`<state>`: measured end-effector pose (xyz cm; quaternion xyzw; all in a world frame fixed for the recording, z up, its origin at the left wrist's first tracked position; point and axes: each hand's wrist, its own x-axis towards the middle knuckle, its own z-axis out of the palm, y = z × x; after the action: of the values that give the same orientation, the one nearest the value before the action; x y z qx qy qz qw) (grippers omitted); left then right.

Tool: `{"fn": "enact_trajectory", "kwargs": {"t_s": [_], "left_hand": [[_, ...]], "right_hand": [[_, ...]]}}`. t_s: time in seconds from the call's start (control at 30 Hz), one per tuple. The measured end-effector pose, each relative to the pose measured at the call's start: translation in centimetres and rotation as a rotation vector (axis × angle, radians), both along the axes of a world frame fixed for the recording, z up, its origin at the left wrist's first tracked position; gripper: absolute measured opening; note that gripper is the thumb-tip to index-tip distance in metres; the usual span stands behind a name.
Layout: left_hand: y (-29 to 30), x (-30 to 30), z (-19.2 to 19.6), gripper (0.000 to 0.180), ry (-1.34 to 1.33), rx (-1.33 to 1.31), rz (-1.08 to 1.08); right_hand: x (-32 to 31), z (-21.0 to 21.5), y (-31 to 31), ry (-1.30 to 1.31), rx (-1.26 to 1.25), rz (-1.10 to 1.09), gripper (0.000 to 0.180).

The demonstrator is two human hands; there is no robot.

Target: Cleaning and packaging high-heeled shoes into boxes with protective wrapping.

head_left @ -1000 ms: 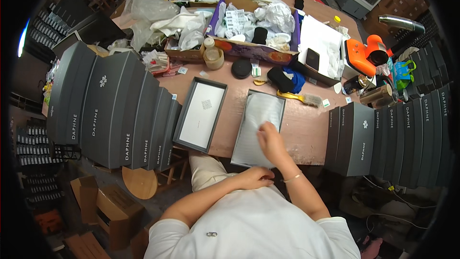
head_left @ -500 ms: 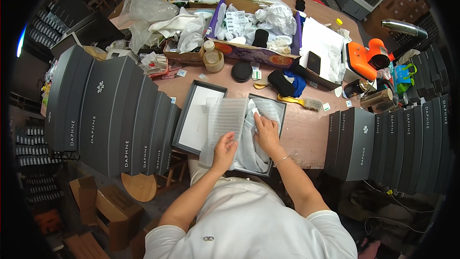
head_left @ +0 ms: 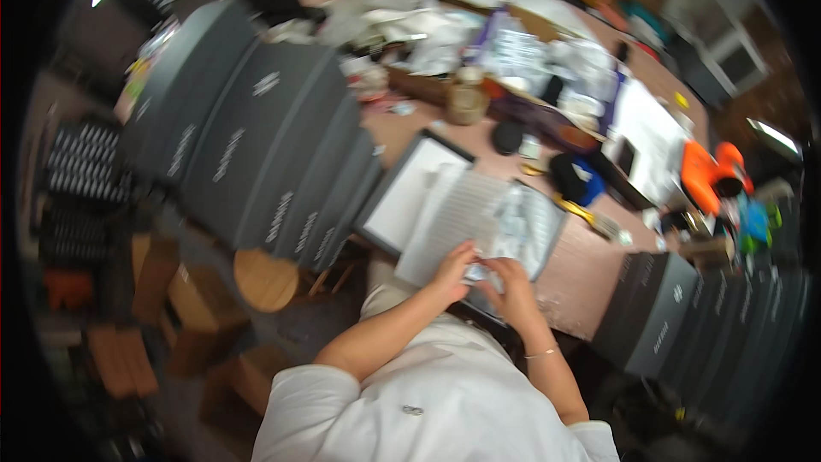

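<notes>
An open dark grey shoe box (head_left: 553, 244) lies in front of me, its white-lined lid (head_left: 416, 184) on the left. A translucent striped wrapping sheet (head_left: 453, 214) is folded out of the box over the lid. Crumpled pale wrapping paper (head_left: 517, 227) fills the box; whatever it covers is hidden. At the box's near edge my left hand (head_left: 451, 277) and my right hand (head_left: 511, 289) are close together, fingers bent and closed on a bit of the pale paper between them. Motion blurs the fingertips.
Stacked grey shoe boxes stand on the left (head_left: 265, 137) and right (head_left: 646, 316). Beyond the open box are a yellow-handled brush (head_left: 586, 216), a jar (head_left: 467, 101), a phone (head_left: 626, 156), a carton of papers (head_left: 513, 51) and an orange device (head_left: 699, 178). A round stool (head_left: 266, 280) stands lower left.
The whole view has turned and blurred. My right hand has come back from the middle of the box to its near edge, beside my left hand, which has also moved to that edge.
</notes>
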<state>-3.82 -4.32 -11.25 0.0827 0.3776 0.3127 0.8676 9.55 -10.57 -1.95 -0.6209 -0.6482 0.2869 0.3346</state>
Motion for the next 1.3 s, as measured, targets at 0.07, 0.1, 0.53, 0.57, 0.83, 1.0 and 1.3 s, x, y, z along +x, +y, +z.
{"fn": "enact_trajectory", "kwargs": {"t_s": [0.07, 0.1, 0.53, 0.57, 0.83, 1.0, 1.3], "left_hand": [[-0.7, 1.0, -2.4, 0.028, -0.084, -0.048, 0.006], [-1.1, 1.4, -2.2, 0.028, -0.134, -0.093, 0.045], [-3.4, -4.0, 3.8, 0.025, -0.438, -0.145, -0.142], [-3.2, -4.3, 4.3, 0.024, -0.451, -0.167, -0.109], [-1.6, -1.4, 3.3, 0.016, -0.076, 0.011, -0.193], [-0.8, 2.8, 0.0, 0.048, 0.712, 1.116, -0.315], [-3.8, -0.1, 6.6, 0.076, 0.330, 0.953, -0.303]], "right_hand": [[0.5, -1.3, -0.5, 0.241, -0.271, -0.225, 0.028], [1.6, -3.4, -0.8, 0.416, -0.231, -0.271, 0.028], [4.6, -15.9, -0.1, -0.121, -0.452, 0.109, 0.035], [3.2, -12.1, -0.1, -0.125, -0.566, -0.031, 0.037], [10.2, -1.5, -5.5, 0.893, -0.274, -0.663, 0.036], [9.2, -0.8, -7.8, 0.872, -0.255, -0.662, 0.037], [0.5, -1.3, -1.9, 0.431, -0.202, -0.434, 0.029]]}}
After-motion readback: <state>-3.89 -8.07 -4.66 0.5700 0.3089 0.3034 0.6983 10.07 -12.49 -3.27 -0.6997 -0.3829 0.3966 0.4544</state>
